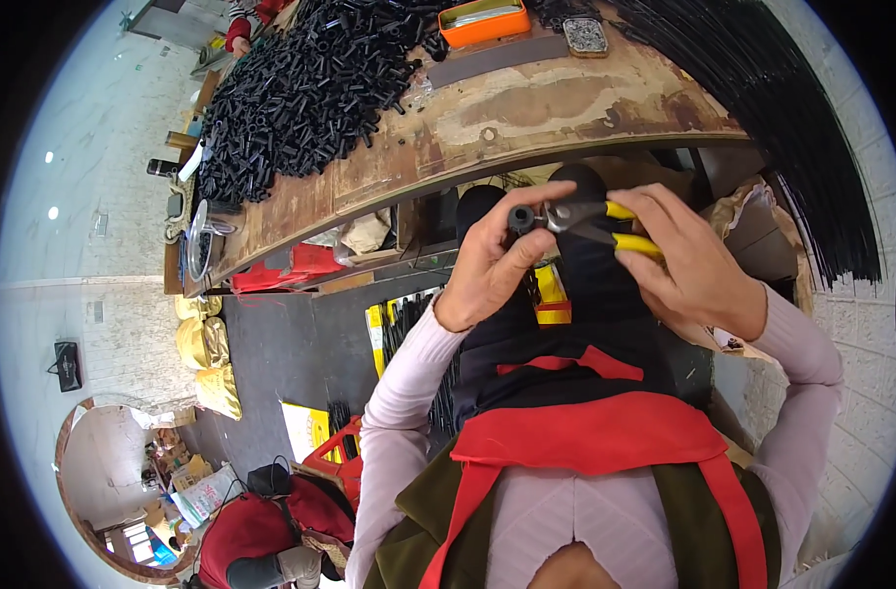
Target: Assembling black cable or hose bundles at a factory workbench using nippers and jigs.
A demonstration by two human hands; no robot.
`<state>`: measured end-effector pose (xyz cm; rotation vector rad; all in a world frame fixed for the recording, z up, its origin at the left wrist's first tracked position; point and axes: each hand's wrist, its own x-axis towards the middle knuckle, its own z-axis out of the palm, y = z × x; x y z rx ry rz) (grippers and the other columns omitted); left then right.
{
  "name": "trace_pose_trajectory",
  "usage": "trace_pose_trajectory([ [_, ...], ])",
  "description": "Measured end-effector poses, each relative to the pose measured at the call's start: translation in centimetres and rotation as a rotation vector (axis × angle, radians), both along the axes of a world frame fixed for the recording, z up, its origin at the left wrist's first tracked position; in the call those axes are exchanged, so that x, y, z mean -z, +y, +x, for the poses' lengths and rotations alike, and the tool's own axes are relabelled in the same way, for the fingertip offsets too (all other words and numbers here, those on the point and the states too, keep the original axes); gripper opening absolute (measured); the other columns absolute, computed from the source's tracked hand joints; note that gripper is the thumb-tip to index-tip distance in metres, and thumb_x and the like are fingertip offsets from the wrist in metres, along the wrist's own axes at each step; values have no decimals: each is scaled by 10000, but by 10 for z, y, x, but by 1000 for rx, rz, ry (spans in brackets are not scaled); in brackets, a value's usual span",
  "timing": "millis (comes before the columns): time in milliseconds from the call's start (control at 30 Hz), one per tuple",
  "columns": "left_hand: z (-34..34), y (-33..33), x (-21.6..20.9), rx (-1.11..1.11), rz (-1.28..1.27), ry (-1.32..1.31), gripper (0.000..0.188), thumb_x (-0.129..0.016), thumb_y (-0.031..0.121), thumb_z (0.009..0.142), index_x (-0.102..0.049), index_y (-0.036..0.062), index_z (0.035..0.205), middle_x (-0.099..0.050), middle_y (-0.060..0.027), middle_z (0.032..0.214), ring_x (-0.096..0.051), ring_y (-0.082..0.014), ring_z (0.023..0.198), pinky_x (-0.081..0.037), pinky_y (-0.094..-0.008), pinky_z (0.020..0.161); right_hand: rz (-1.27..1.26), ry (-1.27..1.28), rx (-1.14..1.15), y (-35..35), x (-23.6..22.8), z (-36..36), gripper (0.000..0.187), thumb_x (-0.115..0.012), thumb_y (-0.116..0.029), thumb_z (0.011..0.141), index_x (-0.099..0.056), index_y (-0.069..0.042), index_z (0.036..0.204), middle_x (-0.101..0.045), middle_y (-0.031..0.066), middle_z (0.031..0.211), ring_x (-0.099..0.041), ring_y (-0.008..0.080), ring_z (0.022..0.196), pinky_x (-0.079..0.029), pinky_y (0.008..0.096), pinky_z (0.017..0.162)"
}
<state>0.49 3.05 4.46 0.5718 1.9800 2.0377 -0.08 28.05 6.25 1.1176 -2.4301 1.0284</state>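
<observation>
Above the person's lap, in the head view, the left hand [489, 257] pinches a short black tube [520, 220] between thumb and fingers, its open end turned toward the camera and its far end hidden. Beside it, the right hand [698, 263] has its fingers curled round the yellow handles of the pliers [569, 214], which stand spread; the palm covers their rear ends. The pliers' metal tip reaches in beside the left fingertips, too small and crowded to tell whether its jaws grip anything. Beyond, on the worn wooden table [526, 108], lie a heap of black tubes [291, 113], cut off by the upper edge, and an orange tray [483, 24] whose contents are hard to make out. A bundle of black strips [772, 108] runs out of sight at upper right. At lower left, a co-worker [246, 540] in red is partly cut off by the lower edge.
</observation>
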Motion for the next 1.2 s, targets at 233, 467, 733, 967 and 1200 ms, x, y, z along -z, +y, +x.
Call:
trace_pose_trajectory([
  [233,-4,-16,-6,137,-55,18,638,-667,509,881,-583,14,1276,-559,-2,910,-519,-68,780,-399,-183,677,46,-1168,-260,4,-7,-3,387,-614,-157,879,-484,12,1202,-607,104,885,-617,219,676,-484,304,630],
  [467,10,-12,-3,16,-69,38,546,-591,439,956,-535,2,1280,-513,9,871,-449,-61,749,-361,-201,649,70,-171,-27,-8,6,0,390,-641,-149,847,-525,-5,1191,-584,156,866,-607,293,782,-477,361,729],
  [733,11,-19,6,16,-80,108,392,-567,381,985,-511,10,1098,-485,-3,801,-417,-70,702,-339,-219,614,44,-696,-193,-19,-5,1,268,-593,-132,914,-594,33,1125,-657,174,899,-651,306,782,-492,372,705],
  [967,14,-27,1,16,-143,123,380,-571,383,982,-500,20,1062,-492,-11,807,-429,-72,701,-346,-221,613,323,-790,-97,-23,-51,6,214,-596,-152,923,-564,19,1048,-633,140,781,-627,228,677,-463,351,634],
  [1200,19,-34,-14,61,-186,135,418,-592,397,964,-536,8,1105,-554,-24,941,-467,-72,814,-379,-211,703,-71,-798,-261,-41,17,15,237,-584,-215,953,-560,8,1029,-623,203,813,-616,346,726,-463,386,654],
])
